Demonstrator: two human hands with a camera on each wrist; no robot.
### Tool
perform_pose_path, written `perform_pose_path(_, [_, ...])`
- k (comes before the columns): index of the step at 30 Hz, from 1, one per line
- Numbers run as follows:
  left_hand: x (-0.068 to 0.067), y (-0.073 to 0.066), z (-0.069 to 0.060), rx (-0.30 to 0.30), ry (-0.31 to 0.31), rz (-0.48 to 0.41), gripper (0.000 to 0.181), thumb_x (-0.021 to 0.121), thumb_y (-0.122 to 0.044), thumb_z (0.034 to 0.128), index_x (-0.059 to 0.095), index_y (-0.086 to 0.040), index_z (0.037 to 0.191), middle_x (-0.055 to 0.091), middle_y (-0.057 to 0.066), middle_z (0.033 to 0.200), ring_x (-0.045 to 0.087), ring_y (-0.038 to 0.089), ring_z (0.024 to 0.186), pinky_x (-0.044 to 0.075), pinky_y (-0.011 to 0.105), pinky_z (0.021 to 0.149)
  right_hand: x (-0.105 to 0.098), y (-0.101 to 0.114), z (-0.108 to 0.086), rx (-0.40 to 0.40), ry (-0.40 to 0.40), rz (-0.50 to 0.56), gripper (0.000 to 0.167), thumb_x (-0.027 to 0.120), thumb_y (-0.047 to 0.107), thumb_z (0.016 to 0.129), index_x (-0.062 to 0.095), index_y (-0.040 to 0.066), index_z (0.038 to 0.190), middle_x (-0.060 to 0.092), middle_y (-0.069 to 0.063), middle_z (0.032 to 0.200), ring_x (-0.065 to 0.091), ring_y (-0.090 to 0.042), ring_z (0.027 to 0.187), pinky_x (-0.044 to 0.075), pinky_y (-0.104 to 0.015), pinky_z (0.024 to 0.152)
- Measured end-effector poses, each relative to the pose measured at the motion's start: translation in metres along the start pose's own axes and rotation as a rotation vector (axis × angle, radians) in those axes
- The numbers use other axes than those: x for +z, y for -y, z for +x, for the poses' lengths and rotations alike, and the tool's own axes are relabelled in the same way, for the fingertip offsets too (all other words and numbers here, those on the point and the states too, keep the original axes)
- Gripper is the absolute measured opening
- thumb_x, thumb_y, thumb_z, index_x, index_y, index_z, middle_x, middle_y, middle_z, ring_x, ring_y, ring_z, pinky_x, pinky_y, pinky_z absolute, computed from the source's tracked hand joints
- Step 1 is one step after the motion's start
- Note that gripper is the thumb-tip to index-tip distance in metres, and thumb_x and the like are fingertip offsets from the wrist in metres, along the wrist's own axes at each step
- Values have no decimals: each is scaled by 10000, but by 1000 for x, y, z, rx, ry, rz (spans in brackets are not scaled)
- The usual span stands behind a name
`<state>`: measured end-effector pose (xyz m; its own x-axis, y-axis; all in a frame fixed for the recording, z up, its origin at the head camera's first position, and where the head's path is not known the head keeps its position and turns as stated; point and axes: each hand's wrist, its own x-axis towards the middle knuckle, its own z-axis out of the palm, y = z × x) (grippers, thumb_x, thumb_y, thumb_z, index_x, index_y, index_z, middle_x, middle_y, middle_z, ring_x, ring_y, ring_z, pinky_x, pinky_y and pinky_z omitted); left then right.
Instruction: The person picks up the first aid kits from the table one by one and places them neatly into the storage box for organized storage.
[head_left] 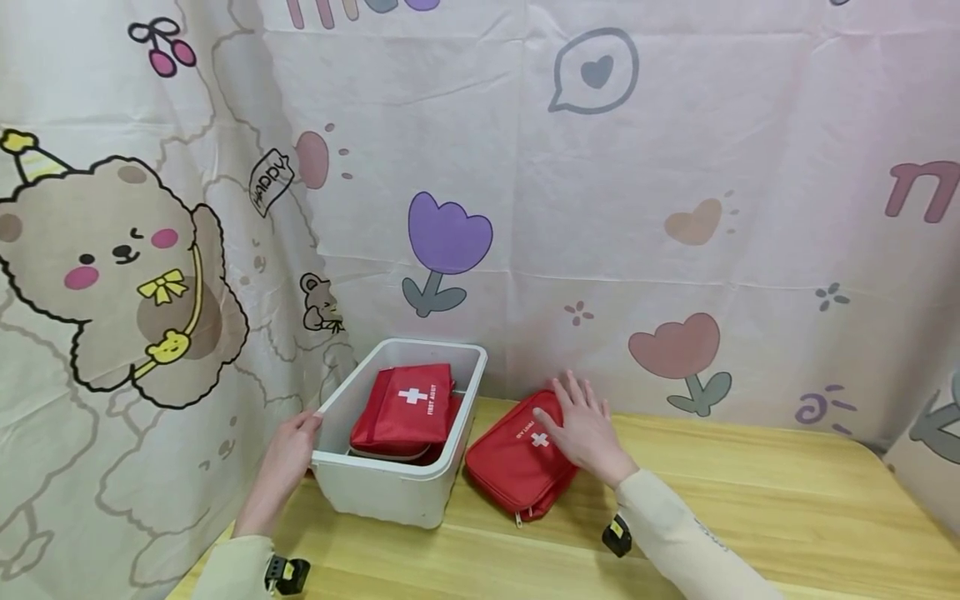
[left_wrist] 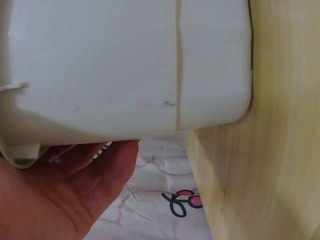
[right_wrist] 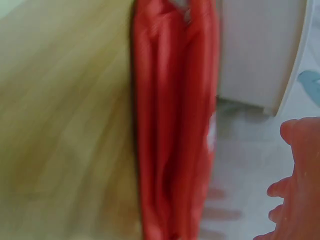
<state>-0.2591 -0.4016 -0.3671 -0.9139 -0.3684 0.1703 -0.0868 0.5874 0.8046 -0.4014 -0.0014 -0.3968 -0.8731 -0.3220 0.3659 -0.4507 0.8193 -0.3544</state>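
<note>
A white plastic bin stands on the wooden table, tilted a little from my view. My left hand grips its left rim; in the left wrist view, the fingers lie against the bin's outer wall. Inside the bin is a red first aid pouch with a white cross, with more red fabric under it. Beside the bin, a second red first aid pouch lies flat on the table. Over its right end is my right hand, fingers spread; the right wrist view shows a gap between hand and pouch.
The wooden table extends to the right of the pouch. A printed cloth with bears, flowers and hearts hangs behind and at the left, close to the bin.
</note>
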Motion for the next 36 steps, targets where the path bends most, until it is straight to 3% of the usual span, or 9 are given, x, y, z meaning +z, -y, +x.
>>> perform_pose_path(4, [0, 1, 0, -12, 13, -10, 546, 282, -308, 1074, 403, 101, 1414, 424, 340, 1381, 413, 453, 1239, 345, 585, 1011, 6, -13, 0, 27, 19, -25, 761, 536, 546, 956, 325, 104, 1539, 197, -174, 1599, 151, -454, 1434, 152, -698, 1074])
perform_pose_path(10, [-1, 1, 1, -2, -5, 0, 533, 297, -308, 1075, 434, 98, 1393, 450, 331, 1351, 436, 431, 1200, 345, 573, 1005, 13, -27, 2, 65, 38, -6, 778, 525, 557, 953, 323, 82, 1535, 188, -200, 1594, 155, -482, 1423, 151, -721, 1055])
perform_pose_path(17, [-2, 1, 0, -2, -8, 8, 505, 300, -310, 1075, 493, 75, 1338, 523, 247, 1108, 487, 352, 1003, 444, 392, 767, 21, -40, 4, 101, 87, 18, 856, 505, 618, 933, 294, 49, 1536, 215, -232, 1574, 207, -510, 1392, 172, -717, 1054])
perform_pose_path(25, [0, 3, -2, 0, -11, 4, 511, 293, -312, 1074, 502, 79, 1327, 525, 280, 1209, 493, 372, 1057, 420, 483, 870, 19, -46, -3, 152, 138, 3, 943, 570, 657, 879, 321, -14, 1494, 382, -293, 1445, 394, -530, 1238, 330, -674, 986])
perform_pose_path(31, [0, 2, -2, -2, 4, -46, 515, 303, -311, 1071, 472, 80, 1360, 541, 308, 1193, 556, 383, 1007, 529, 392, 684, 22, -54, -1, 196, 163, 44, 1040, 619, 684, 826, 269, -24, 1503, 453, -334, 1345, 412, -502, 1215, 376, -652, 957])
perform_pose_path(36, [1, 1, -3, -8, 12, -39, 538, 291, -317, 1072, 435, 90, 1393, 495, 319, 1281, 501, 407, 1113, 485, 480, 842, 20, -54, 0, 215, 170, 75, 1070, 657, 667, 808, 251, -31, 1509, 476, -323, 1337, 432, -478, 1197, 387, -639, 955])
